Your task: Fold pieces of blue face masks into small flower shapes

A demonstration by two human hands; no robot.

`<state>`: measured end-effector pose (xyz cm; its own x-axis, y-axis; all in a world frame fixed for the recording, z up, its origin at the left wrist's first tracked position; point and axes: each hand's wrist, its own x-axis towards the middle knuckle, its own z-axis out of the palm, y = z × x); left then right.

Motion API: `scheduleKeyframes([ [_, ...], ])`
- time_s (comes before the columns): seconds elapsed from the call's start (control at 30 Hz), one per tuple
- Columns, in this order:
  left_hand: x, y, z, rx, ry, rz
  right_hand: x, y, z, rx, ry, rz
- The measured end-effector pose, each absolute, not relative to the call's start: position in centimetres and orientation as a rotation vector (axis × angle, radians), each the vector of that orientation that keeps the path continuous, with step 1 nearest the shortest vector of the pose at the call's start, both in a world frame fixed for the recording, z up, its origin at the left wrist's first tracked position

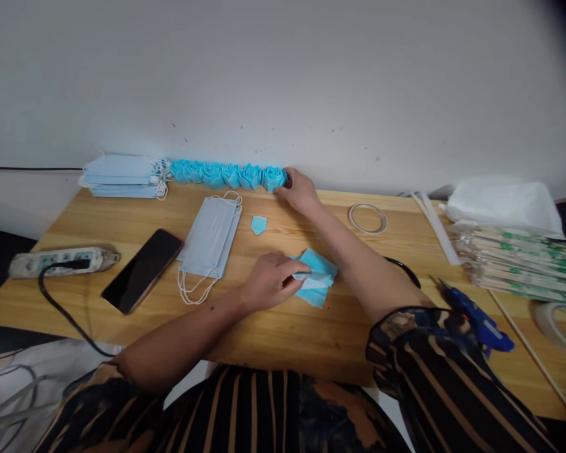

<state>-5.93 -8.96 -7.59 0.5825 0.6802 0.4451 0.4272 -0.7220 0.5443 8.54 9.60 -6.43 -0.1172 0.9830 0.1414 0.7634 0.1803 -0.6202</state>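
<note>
Near the front of the table, my left hand [272, 280] pinches the edge of a piece of bright blue fabric [318, 264], folded and partly covered by my fingers. Against the wall, my right hand [302, 192] has its thumb and fingers around the right end of a row of blue folded roses [251, 177]. The rose at that end [274, 178] is partly hidden by my fingertips. A small blue five-sided cutout [258, 224] lies between the two hands. Left of it rest a few flat face masks [210, 236] with white ear loops.
A stack of masks [122, 175] sits at the back left, above a phone [142, 270] and a power strip [59, 261]. To the right are a tape roll [368, 219], white sticks [436, 228], a blue glue gun [476, 318] and wrapped chopstick-like packets [523, 261].
</note>
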Motion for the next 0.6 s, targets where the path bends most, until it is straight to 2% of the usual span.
scheduleKeyframes([
  [0.17,-5.8,-9.0,-7.1,2.328,0.913,0.94,9.6,8.9,-5.1,-1.637,-1.903,0.594],
  [0.27,-5.8,-8.7,-6.6,2.031,0.996,0.976,11.4,6.9,-3.3,-1.571,-1.809,0.611],
  [0.43,-6.2,-7.6,-6.1,1.328,1.074,1.142,13.9,0.2,-0.5,-1.299,-1.592,1.17],
  [0.6,-6.0,-7.5,-4.4,1.189,1.026,1.198,14.8,-6.0,-0.2,-1.246,-1.386,1.37],
])
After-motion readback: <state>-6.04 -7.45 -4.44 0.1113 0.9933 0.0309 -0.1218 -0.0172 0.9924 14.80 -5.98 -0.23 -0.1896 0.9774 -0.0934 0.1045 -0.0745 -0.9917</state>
